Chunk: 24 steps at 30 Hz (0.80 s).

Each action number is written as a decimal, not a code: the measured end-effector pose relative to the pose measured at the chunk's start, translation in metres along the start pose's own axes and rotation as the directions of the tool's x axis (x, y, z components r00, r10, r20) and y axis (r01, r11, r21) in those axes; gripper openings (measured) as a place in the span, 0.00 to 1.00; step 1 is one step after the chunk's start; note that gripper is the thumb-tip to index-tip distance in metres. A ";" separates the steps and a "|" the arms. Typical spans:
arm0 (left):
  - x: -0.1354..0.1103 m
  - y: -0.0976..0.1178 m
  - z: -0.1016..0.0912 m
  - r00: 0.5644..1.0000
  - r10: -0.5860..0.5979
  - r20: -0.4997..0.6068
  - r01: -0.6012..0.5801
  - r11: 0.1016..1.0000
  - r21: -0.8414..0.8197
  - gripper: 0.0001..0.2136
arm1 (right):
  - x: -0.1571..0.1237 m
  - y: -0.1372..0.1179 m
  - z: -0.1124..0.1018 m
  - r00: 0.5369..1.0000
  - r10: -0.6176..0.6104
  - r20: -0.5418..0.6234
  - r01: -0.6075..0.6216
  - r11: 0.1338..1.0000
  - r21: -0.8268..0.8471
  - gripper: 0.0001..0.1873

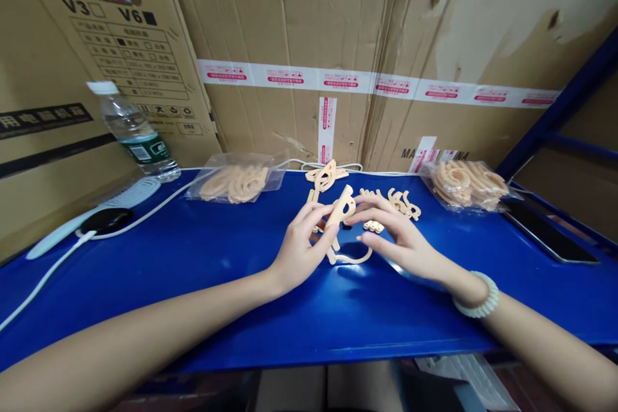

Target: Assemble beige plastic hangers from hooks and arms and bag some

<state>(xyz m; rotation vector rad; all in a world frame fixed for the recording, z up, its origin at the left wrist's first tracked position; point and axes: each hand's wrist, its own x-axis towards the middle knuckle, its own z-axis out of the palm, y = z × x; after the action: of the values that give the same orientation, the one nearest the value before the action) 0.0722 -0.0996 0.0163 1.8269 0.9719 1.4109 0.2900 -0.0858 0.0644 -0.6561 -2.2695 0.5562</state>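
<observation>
Looks partway done: the left hand (300, 248) pinches a pale-tan looped piece (340, 207) at frame centre, the right hand (408, 248) beside it with fingers parted. Matching loose pieces (374, 226) dot the blue worktop (217, 238); others sit in clear plastic bags (236, 180).

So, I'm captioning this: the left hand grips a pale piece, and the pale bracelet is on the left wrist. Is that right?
Not quite: the head view shows the pale bracelet on the right wrist. The left hand does grip a pale piece.
</observation>
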 end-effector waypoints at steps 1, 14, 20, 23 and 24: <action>0.000 0.000 0.000 1.000 0.011 0.003 -0.011 1.000 0.011 0.13 | 0.000 0.001 0.000 0.999 0.048 0.024 -0.050 0.994 0.101 0.13; -0.002 0.002 -0.006 0.980 0.179 0.086 -0.199 0.885 0.422 0.15 | 0.003 0.011 0.009 0.886 0.426 0.183 -0.454 0.720 0.525 0.19; 0.001 -0.002 -0.009 0.933 0.162 0.322 -0.347 0.646 0.680 0.17 | -0.003 0.009 0.015 0.829 0.409 0.382 -0.555 0.688 0.468 0.21; 0.003 0.002 -0.011 0.918 0.144 0.368 -0.378 0.591 0.713 0.17 | -0.004 0.004 0.016 0.828 0.413 0.379 -0.552 0.719 0.423 0.21; 0.004 0.004 -0.011 0.915 0.145 0.376 -0.387 0.578 0.718 0.17 | -0.004 0.001 0.016 0.841 0.410 0.353 -0.532 0.749 0.396 0.21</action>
<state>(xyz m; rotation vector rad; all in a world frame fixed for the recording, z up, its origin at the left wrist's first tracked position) 0.0624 -0.0977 0.0243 2.8464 1.3242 0.8477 0.2813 -0.0906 0.0506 -0.9504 -2.0352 1.4771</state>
